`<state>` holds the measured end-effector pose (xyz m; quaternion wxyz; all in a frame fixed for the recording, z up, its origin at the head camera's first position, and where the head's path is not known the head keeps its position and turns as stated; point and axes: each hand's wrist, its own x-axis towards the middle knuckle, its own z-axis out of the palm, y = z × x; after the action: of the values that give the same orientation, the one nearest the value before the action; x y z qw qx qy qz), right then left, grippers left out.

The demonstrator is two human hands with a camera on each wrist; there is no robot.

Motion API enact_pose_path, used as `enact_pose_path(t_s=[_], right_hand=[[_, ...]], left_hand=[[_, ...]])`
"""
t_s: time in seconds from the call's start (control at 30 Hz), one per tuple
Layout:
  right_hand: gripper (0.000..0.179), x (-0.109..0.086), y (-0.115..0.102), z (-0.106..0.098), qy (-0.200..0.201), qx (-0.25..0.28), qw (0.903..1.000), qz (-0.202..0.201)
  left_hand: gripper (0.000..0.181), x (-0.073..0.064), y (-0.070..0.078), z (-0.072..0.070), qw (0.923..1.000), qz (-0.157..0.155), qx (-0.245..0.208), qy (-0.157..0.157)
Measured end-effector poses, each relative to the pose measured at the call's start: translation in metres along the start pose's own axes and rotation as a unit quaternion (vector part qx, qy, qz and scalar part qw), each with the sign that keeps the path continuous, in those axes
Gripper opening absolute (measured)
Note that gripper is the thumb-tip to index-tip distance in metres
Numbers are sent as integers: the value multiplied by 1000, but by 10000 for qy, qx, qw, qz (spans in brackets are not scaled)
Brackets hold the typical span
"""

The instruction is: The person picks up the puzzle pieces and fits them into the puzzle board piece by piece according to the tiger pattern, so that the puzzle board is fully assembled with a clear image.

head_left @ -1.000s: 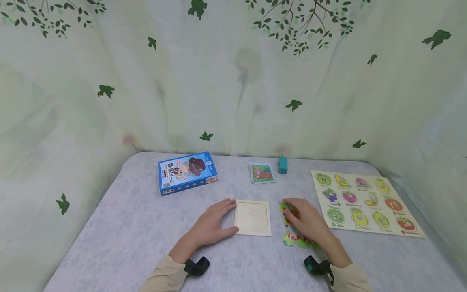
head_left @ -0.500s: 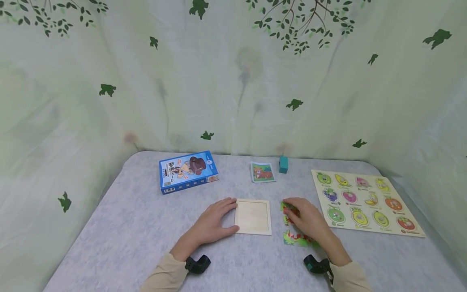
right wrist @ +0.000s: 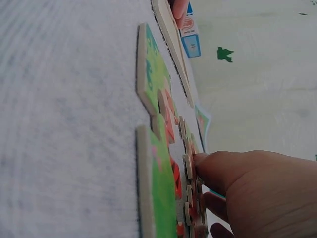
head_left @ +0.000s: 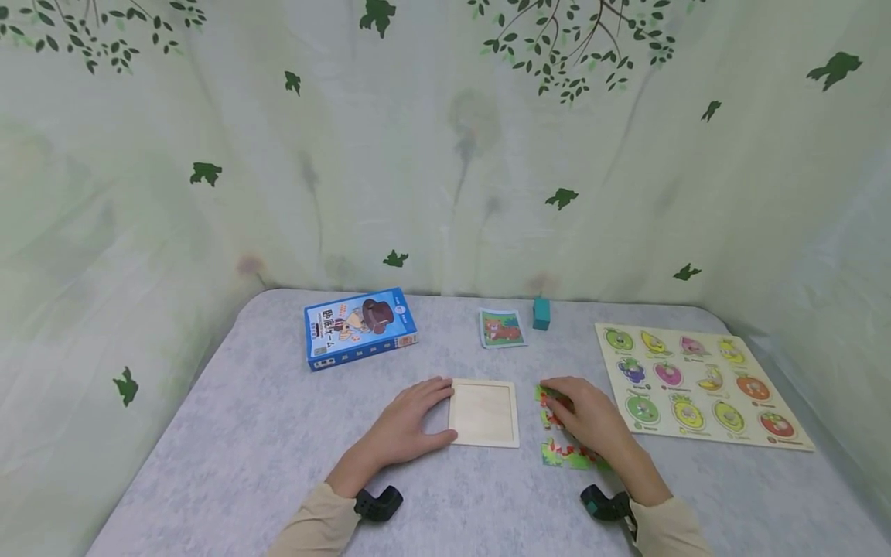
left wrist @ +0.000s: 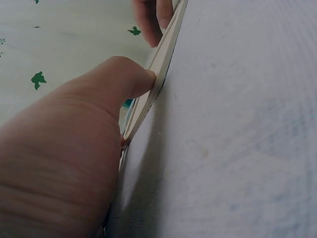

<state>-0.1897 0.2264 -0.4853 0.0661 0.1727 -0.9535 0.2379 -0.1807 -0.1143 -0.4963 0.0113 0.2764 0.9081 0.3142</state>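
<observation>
My left hand (head_left: 407, 424) rests at the left side of a square wooden puzzle frame (head_left: 517, 418). Its thumb touches the lower left corner and its fingers reach the upper left corner, spread and relaxed. The frame lies flat with nothing in its recess. To its right my right hand (head_left: 592, 418) lies over several wooden jigsaw pieces (head_left: 557, 455), green with red parts. In the right wrist view the thumb (right wrist: 218, 166) touches the edge of a piece, and the loosely bent fingers are partly hidden behind it. The hand covers part of the pieces in the head view.
A blue game box (head_left: 358, 329) lies at the back left. Behind the frame are a small bear picture card (head_left: 502, 329) and a teal block (head_left: 541, 314). A fruit puzzle board (head_left: 696, 387) lies at the right. Leaf-patterned cloth (head_left: 445, 155) hangs behind the table.
</observation>
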Motion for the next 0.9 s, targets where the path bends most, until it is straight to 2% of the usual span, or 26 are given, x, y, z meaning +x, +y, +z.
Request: enact_pose_path(t_s=[0.4, 0.6, 0.77, 0.9], right_hand=[[35, -1, 1, 3, -117, -112, 9999, 35], [35, 0, 0, 4, -34, -196, 9998, -10], [36, 0, 2, 3, -134, -227, 9996, 114], [35, 3, 2, 0, -127, -185, 9997, 87]], left_hand=[[70, -1, -1, -1, 9999, -48, 26, -110], [69, -1, -2, 0, 10000, -67, -10, -58], [70, -1, -2, 2, 9999, -57, -28, -125], [69, 1, -2, 1, 10000, -36, 44, -53]])
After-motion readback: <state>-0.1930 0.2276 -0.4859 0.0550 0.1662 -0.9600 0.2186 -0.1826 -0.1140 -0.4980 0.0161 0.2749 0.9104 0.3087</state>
